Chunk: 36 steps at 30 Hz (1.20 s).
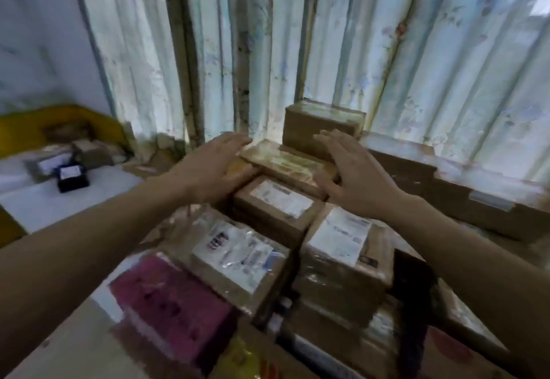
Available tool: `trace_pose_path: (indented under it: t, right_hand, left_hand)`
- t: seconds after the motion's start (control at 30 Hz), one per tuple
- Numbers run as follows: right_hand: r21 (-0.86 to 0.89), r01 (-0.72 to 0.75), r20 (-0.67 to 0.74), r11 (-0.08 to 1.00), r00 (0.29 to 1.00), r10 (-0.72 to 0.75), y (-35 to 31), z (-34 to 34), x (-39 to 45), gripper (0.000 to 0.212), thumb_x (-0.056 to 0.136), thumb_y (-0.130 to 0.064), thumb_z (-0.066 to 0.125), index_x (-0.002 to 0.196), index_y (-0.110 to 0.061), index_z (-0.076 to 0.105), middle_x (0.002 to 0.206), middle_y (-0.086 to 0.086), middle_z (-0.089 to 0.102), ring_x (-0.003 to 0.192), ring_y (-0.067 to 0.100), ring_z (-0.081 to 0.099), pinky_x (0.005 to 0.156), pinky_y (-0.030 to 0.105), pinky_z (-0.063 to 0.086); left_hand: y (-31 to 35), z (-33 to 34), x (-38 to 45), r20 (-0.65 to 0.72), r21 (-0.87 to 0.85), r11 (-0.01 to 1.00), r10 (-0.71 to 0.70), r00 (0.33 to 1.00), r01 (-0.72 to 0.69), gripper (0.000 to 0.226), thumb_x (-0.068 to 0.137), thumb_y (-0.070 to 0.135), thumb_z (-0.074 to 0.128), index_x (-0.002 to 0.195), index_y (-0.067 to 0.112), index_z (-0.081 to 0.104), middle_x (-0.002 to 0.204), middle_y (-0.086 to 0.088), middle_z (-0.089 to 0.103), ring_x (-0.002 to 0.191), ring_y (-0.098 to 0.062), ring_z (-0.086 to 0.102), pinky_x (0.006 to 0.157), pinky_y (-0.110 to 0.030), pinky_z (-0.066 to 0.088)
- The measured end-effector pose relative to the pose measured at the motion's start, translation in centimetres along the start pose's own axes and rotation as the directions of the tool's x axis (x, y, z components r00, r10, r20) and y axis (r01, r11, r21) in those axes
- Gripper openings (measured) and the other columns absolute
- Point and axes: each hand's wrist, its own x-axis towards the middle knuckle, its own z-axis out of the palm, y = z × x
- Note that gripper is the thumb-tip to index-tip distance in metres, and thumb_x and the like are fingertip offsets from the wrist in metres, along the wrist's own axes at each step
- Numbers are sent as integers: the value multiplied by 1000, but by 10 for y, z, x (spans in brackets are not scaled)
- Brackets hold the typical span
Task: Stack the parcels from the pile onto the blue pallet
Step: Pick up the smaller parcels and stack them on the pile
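Your left hand [218, 167] and right hand [351, 174] bracket the flat taped parcel [285, 164] at frame centre, fingers straight and gripping nothing, likely squaring it atop the stack [268, 247]. No blue pallet shows.

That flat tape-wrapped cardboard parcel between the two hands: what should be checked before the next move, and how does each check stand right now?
1. Left hand on the parcel's left end: ok, fingers straight along the flat tape-wrapped cardboard parcel.
2. Right hand at its right end: ok, open beside it; contact cannot tell.
3. Grip closed: not ok, neither hand curls round it.
4. Support underneath: ok, it lies on the brown labelled box.
5. Room behind: cannot tell, the taller brown box stands close.
6. Blue pallet beneath the stack: cannot tell, hidden.
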Motion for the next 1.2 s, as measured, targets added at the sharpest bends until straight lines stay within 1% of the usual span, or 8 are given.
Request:
trace_pose_path:
  t: [0.2, 0.4, 0.63, 0.8, 0.9, 0.97, 1.1, 1.2]
  right_hand:
    - [160, 190, 64, 969, 977, -202, -192, 77, 119, 68, 101, -49, 53, 158, -17, 33, 165, 5, 33, 153, 23, 26, 125, 41, 22]
    - [212, 238, 251, 948, 924, -288, -337, 139, 216, 68, 99, -56, 50, 152, -14, 39, 155, 10, 44, 139, 28, 43, 113, 37, 34]
    - [269, 350, 289, 897, 859, -422, -442, 236, 332, 66, 102, -43, 56, 157, -18, 30, 158, 7, 41, 141, 27, 42, 114, 36, 33]
    - [311, 424, 304, 851, 804, -512, -495, 299, 418, 64, 98, -43, 61, 151, -17, 36, 151, 9, 47, 134, 27, 46, 112, 43, 39]
    - [351, 426, 299, 834, 793, -531, -529, 328, 464, 55, 98, -38, 64, 144, -18, 43, 139, 6, 55, 115, 22, 53, 96, 34, 43]
    - [397, 423, 282, 815, 788, -547, -554, 352, 493, 53, 97, -37, 65, 144, -21, 45, 138, 2, 55, 115, 19, 53, 92, 26, 36]
    - [454, 381, 274, 806, 801, -533, -608, 409, 544, 56, 98, -35, 64, 148, -18, 45, 143, 2, 54, 130, 25, 50, 98, 23, 26]
    - [526, 285, 282, 801, 831, -480, -659, 456, 578, 59, 97, -35, 66, 149, -16, 45, 145, 4, 54, 135, 27, 49, 110, 34, 37]
  left_hand:
    - [-182, -63, -112, -52, 60, 969, -236, 970, 239, 58, 103, 45, 49, 155, 22, 35, 159, -5, 40, 141, -25, 43, 113, -41, 38]
    - [-320, -118, -203, -42, 132, 870, -475, 879, 476, 61, 103, 45, 47, 157, 20, 33, 162, -3, 36, 141, -24, 43, 112, -38, 37]
    - [-454, -128, -241, -35, 158, 763, -630, 776, 626, 63, 104, 45, 48, 158, 20, 30, 163, -3, 36, 145, -24, 39, 113, -36, 34]
    - [-554, -133, -230, -36, 146, 718, -684, 728, 681, 65, 103, 46, 50, 158, 18, 31, 163, -3, 35, 147, -22, 36, 114, -35, 32]
    - [-607, -138, -224, -40, 121, 697, -708, 705, 707, 63, 103, 43, 51, 157, 15, 33, 162, -5, 36, 149, -22, 34, 115, -33, 30]
    - [-644, -140, -224, -51, 104, 683, -723, 689, 723, 63, 103, 42, 51, 157, 15, 32, 162, -6, 36, 149, -22, 32, 116, -34, 28]
    - [-729, -139, -233, -61, 86, 659, -745, 664, 747, 62, 104, 39, 51, 158, 16, 29, 164, -4, 32, 154, -20, 23, 120, -34, 22]
    - [-811, -138, -243, -56, 65, 645, -759, 648, 761, 64, 104, 41, 49, 159, 16, 28, 166, -3, 28, 155, -17, 18, 122, -34, 19]
